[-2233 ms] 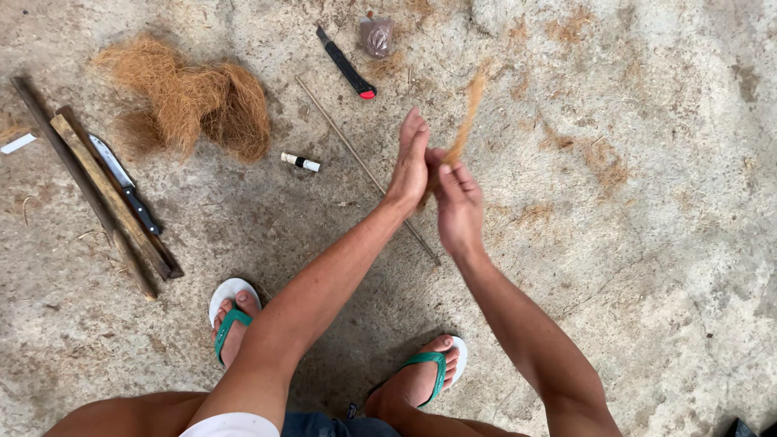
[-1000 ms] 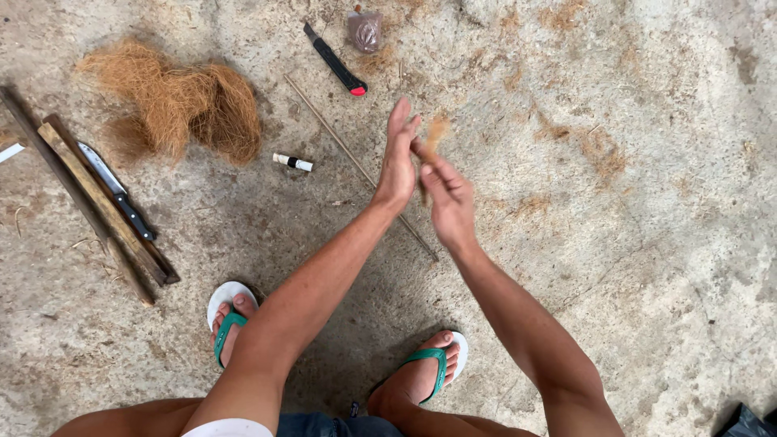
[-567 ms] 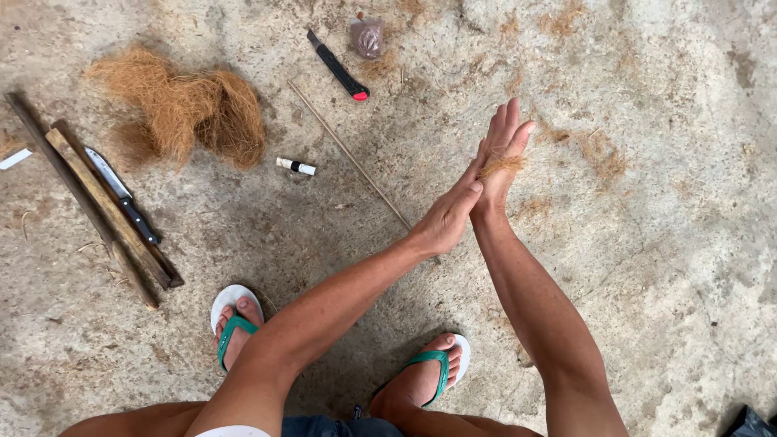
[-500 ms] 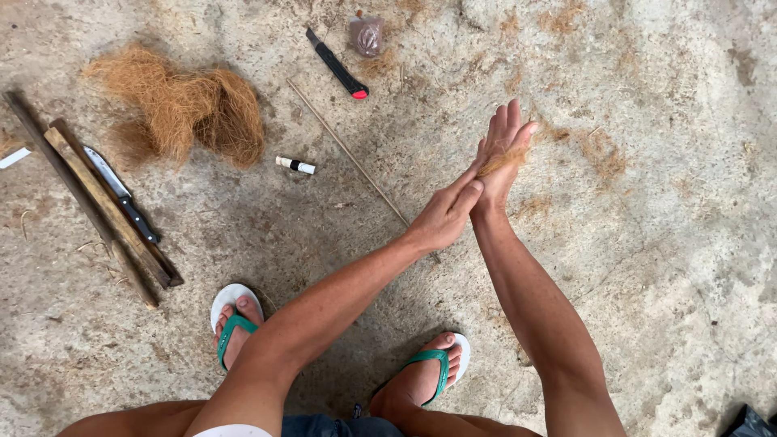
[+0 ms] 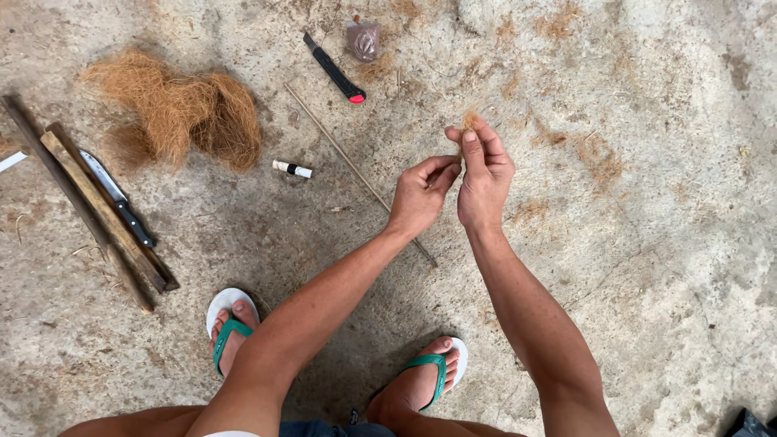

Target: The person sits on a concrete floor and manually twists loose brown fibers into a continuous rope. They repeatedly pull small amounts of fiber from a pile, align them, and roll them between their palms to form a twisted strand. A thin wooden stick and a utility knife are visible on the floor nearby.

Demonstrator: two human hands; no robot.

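A: Status of our hands?

B: Our right hand (image 5: 484, 174) pinched a small tuft of brown coconut fibre (image 5: 469, 122) between thumb and fingertips. Our left hand (image 5: 421, 194) sat just beside it, fingers curled toward the tuft; whether they touched it, we could not tell.

A: Location of the tuft?

B: Held above the bare concrete floor (image 5: 647, 267), well apart from the loose brown fibre pile (image 5: 174, 109).

A: Failure modes?

B: In our judgement, a slack pinch could shed strands, and uneven tension could pull the tuft apart.
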